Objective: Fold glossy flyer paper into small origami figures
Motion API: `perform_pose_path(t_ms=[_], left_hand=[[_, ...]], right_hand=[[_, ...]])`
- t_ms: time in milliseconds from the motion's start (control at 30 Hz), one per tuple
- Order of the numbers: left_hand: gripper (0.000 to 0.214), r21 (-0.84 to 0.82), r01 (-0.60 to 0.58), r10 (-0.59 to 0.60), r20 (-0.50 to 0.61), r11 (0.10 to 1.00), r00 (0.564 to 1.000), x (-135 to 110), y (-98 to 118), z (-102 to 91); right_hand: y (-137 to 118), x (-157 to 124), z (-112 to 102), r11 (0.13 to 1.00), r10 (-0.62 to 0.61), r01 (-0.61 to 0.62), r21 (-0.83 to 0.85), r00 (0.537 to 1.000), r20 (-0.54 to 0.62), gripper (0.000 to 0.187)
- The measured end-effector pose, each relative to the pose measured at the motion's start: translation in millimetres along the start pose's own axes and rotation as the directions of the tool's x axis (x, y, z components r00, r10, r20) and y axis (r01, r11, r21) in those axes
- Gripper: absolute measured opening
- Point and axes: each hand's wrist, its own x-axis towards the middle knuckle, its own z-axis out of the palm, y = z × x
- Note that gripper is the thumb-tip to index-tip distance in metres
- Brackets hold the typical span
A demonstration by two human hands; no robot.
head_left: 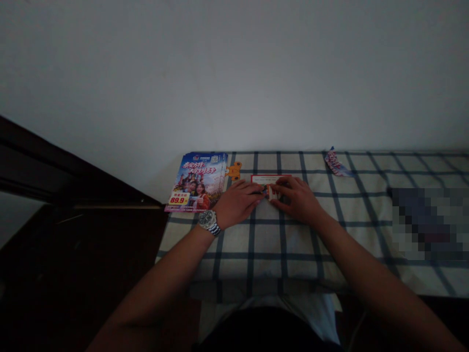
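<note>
My left hand (pixel 236 203) and right hand (pixel 296 198) converge on red-bordered card (pixel 269 179), fingers curled at small white tab (pixel 273 194); can't tell if grasping. Brochure stack (pixel 196 182) at 9 o'clock, on checked cloth (pixel 293 254).

The yellow label (pixel 179 199) on the top leaflet (pixel 196 181) reads "89.9" in red; print on the red-bordered card (pixel 262 179) is too small to read.

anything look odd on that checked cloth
Yes, a crumpled strip of printed paper lies twisted at the far edge of the checked cloth, near the wall. It looks out of place because it is scrunched up, unlike the flat, neatly stacked brochures.
</note>
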Motion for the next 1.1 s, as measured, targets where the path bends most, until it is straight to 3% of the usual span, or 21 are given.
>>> perform_pose_path(t_ms=[433,600,733,1100], left_hand=[[0.036,-0.072,0.062,-0.065,-0.042,0.995,0.997,-0.7,-3.7,5.7],[0.031,-0.026,0.055,-0.057,-0.086,0.998,0.995,0.3,-4.3,5.9],[0.039,-0.070,0.099,-0.105,-0.088,0.993,0.991,-0.1,-8.0,11.7],[0.037,0.040,0.149,-0.145,-0.089,0.988,0.985,-1.4,-13.8,8.6]], right_hand=[[1.7,-0.1,0.6,1.000,0.003,-0.003,0.004,1.000,-0.007,0.039],[3.0,-0.3,1.2,1.000,-0.006,0.006,0.001,1.000,-0.001,0.040],[1.7,-0.1,0.2,1.000,-0.002,0.002,0.005,1.000,-0.006,0.040],[2.4,-0.4,1.8,1.000,-0.005,0.005,0.006,1.000,-0.003,0.039]])
